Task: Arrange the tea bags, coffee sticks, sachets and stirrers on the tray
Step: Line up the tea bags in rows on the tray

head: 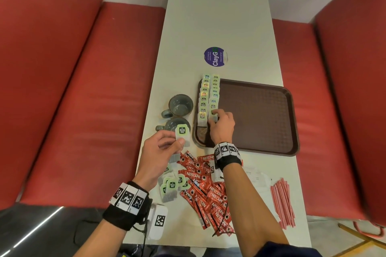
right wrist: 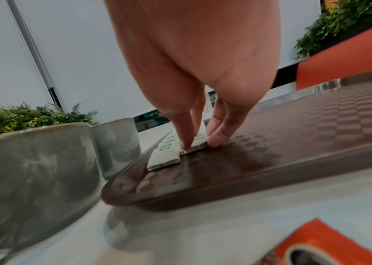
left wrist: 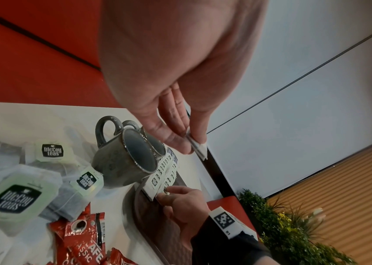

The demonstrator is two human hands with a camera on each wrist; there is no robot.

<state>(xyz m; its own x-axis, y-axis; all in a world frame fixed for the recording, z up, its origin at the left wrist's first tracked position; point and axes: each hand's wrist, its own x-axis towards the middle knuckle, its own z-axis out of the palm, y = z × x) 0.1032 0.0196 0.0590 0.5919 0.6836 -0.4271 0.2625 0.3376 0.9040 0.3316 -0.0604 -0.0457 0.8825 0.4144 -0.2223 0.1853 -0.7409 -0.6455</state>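
A brown tray lies on the white table, with two rows of tea bags along its left edge. My right hand is at the near end of the right row, and its fingertips press on the nearest tea bag, which lies flat on the tray. Left of the tray my left hand is raised, pinching a green-tagged tea bag between thumb and fingers; that bag shows edge-on in the left wrist view. Loose tea bags, red coffee sticks, white sachets and red stirrers lie at the near end.
Two grey mugs stand just left of the tray, close to my left hand. A round purple sticker is on the table beyond the tray. Red bench seats flank the table on both sides.
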